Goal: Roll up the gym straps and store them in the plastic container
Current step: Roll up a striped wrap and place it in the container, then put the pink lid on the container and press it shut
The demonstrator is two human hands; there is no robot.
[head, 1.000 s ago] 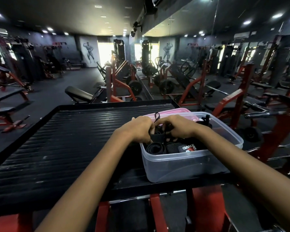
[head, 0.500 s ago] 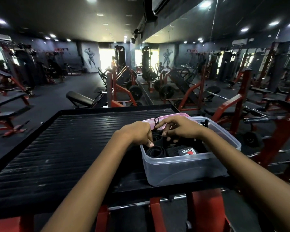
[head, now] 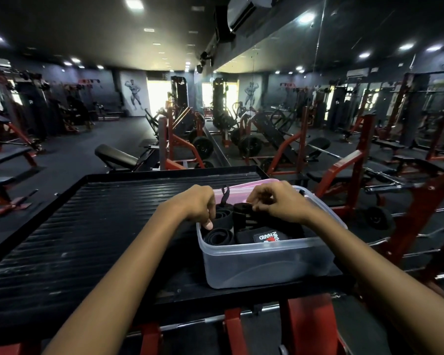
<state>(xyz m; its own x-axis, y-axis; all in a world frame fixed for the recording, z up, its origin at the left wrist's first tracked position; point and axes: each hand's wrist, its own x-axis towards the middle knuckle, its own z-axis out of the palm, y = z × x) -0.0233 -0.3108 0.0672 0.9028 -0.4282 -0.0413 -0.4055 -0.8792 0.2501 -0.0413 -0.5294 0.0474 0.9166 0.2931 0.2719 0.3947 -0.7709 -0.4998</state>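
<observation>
A clear plastic container (head: 264, 265) stands on the right of a black ribbed platform (head: 92, 226). Inside it lie rolled black gym straps (head: 219, 237) and a black wrap with a red and white label (head: 267, 237). My left hand (head: 198, 204) hangs over the container's left rim, fingers curled down onto a rolled strap (head: 222, 216). My right hand (head: 277, 201) is above the container's middle and pinches the top of an upright black roll (head: 241, 211). A thin strap loop (head: 225, 194) sticks up between the hands.
A pink lid (head: 241, 188) lies behind the container. The platform's front edge rests on red frame posts (head: 308, 326). Red and black weight machines (head: 180, 147), benches (head: 116, 157) and a mirror wall fill the gym floor beyond and to the right.
Both hands have dropped from holding a strap together above the container. They have moved apart, the left to the left rim, the right onto the upright roll inside.
</observation>
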